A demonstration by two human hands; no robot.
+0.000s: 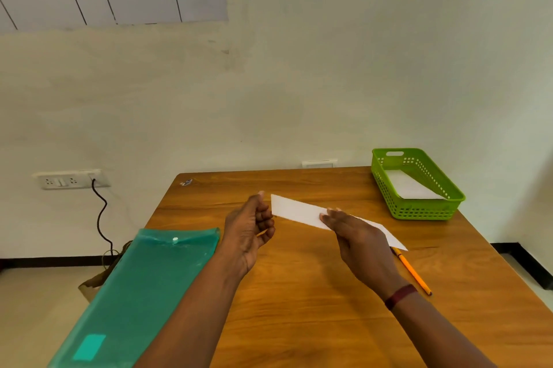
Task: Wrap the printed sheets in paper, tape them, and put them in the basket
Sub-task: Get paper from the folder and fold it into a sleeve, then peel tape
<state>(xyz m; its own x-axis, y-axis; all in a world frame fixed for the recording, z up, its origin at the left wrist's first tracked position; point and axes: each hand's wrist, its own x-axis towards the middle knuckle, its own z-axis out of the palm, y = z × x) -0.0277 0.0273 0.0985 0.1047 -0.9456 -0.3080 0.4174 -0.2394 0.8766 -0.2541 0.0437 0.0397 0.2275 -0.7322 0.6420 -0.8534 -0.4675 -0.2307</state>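
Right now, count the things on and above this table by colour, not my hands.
White: 2, the folded paper in the right hand and the sheet in the basket
Green: 1, the basket
Teal: 1, the folder
Orange: 1, the pencil
Unclear: 1, tiny item at the far edge
Total: 6

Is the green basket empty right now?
No, a white paper already lies inside the basket, while the right hand holds a second paper over the table.
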